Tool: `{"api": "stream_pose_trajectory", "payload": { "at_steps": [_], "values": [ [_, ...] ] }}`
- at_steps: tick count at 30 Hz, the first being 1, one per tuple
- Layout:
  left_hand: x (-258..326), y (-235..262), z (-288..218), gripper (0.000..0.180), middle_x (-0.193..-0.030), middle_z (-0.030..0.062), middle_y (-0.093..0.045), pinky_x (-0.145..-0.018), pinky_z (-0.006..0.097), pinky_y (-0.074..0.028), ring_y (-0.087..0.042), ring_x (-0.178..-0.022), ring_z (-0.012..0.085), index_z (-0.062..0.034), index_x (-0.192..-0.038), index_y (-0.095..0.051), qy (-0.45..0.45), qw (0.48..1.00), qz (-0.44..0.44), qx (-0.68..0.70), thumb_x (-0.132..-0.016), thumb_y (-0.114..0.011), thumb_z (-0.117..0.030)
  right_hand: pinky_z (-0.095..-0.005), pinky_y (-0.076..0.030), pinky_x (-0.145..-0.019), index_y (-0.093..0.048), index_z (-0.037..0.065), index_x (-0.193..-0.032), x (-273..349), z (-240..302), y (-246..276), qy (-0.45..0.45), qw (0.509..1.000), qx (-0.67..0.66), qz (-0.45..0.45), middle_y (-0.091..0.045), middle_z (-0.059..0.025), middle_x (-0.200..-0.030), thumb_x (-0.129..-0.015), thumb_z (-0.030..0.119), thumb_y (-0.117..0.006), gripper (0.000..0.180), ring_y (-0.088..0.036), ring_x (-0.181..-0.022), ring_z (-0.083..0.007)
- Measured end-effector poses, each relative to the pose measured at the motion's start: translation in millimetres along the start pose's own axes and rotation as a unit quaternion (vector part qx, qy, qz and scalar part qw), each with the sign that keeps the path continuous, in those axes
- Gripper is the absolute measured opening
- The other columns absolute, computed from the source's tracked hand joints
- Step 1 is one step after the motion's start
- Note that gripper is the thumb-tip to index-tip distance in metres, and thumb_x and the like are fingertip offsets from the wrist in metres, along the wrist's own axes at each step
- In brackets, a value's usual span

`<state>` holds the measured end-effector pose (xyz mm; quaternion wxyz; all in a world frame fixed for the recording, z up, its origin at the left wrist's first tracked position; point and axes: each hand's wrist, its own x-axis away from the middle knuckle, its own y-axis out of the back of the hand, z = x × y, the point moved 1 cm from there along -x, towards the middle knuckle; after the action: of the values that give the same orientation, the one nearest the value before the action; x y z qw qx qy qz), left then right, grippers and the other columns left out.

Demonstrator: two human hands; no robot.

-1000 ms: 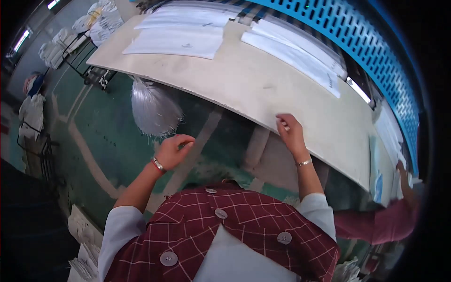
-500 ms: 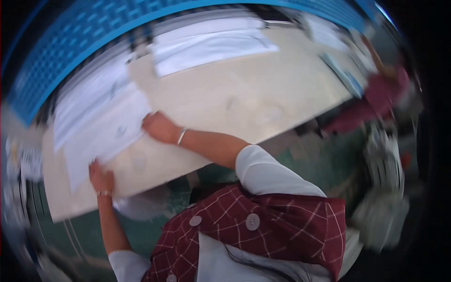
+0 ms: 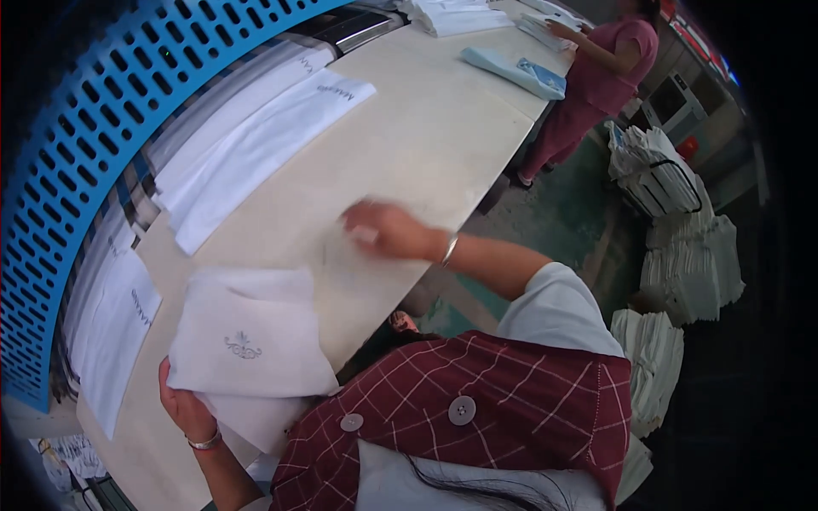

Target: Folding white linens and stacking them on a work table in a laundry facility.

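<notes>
My left hand [image 3: 186, 410] grips the left edge of a white folded cloth [image 3: 285, 328], its thumb on the near side. A dark scroll-like crest is printed on the cloth's upper layer, while a second layer hangs below, down toward my apron. Over the table and well apart from that cloth is my right hand [image 3: 388, 232], smeared by motion; whether its fingers hold anything is unclear. Beyond my left hand, white printed cloths [image 3: 111, 332] overlap at the table's left edge. Another overlapping row of white cloths [image 3: 256, 157] lies farther along.
A blue slotted guard [image 3: 111, 111] curves along the table's [image 3: 426, 111] far left side. Farther off lies a pale blue folded piece [image 3: 511, 72]. A co-worker in pink [image 3: 609, 64] handles white pieces at the far end. Stacks of white bundles [image 3: 694, 264] stand on the floor at right.
The view has swung round and sharpened. My left hand has brought a white cloth close to my body. My right hand has come away from the cloth and moved out over the table.
</notes>
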<state>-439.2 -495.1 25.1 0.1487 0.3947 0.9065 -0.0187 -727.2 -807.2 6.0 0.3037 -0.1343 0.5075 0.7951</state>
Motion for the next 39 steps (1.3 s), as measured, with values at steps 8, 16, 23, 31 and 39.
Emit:
{"api": "stream_pose_trajectory", "payload": {
  "at_steps": [8,16,23,31,39],
  "values": [
    [-143,-342,-77,0.037,-0.111,0.0110,-0.059,-0.090,0.029,-0.043,-0.056,-0.101,0.0167,0.0061,-0.119,-0.050,-0.052,0.985,0.158,0.046,-0.095,-0.042,-0.021,-0.0435,-0.045,-0.094,-0.071,0.016,-0.092,75,-346,329,-0.331,0.844,0.400,-0.137,-0.048,-0.0217,-0.131,-0.072,0.016,-0.065,0.021,-0.049,-0.117,-0.0395],
    [-321,-694,-47,0.027,-0.107,0.0091,-0.061,-0.084,0.031,-0.047,-0.058,-0.097,0.0180,-0.0013,-0.115,-0.056,0.087,0.910,0.181,0.362,-0.092,-0.046,-0.012,-0.0411,-0.040,-0.100,-0.069,0.016,-0.099,82,-540,458,-0.393,0.722,0.569,-0.027,-0.052,-0.0190,-0.127,-0.074,0.018,-0.061,0.026,-0.049,-0.118,-0.0370],
    [-378,-810,105,0.032,-0.108,0.0110,-0.059,-0.077,0.033,-0.050,-0.059,-0.094,0.0197,-0.0013,-0.119,-0.051,0.296,0.908,0.123,0.271,-0.091,-0.047,-0.015,-0.0439,-0.050,-0.081,-0.069,0.015,-0.098,74,-638,469,-0.361,0.762,0.537,-0.032,-0.061,-0.0128,-0.106,-0.079,0.009,-0.056,0.024,-0.060,-0.097,-0.0322],
    [-384,-842,131,0.034,-0.113,0.0117,-0.056,-0.075,0.037,-0.052,-0.058,-0.097,0.0215,-0.0039,-0.124,-0.048,0.304,0.890,0.136,0.312,-0.092,-0.042,-0.014,-0.0388,-0.050,-0.075,-0.068,0.009,-0.092,-9,-591,440,-0.181,0.827,0.461,-0.266,-0.062,-0.0113,-0.093,-0.079,0.006,-0.058,0.017,-0.062,-0.083,-0.0315],
    [-350,-824,99,0.032,-0.115,0.0129,-0.057,-0.084,0.037,-0.051,-0.058,-0.103,0.0220,-0.0017,-0.123,-0.048,0.364,0.864,0.262,0.231,-0.095,-0.042,-0.016,-0.0396,-0.049,-0.075,-0.065,0.007,-0.096,-33,-497,346,-0.090,0.938,0.312,-0.124,-0.059,-0.0134,-0.094,-0.074,0.002,-0.059,0.024,-0.058,-0.086,-0.0324]
  ]
}}
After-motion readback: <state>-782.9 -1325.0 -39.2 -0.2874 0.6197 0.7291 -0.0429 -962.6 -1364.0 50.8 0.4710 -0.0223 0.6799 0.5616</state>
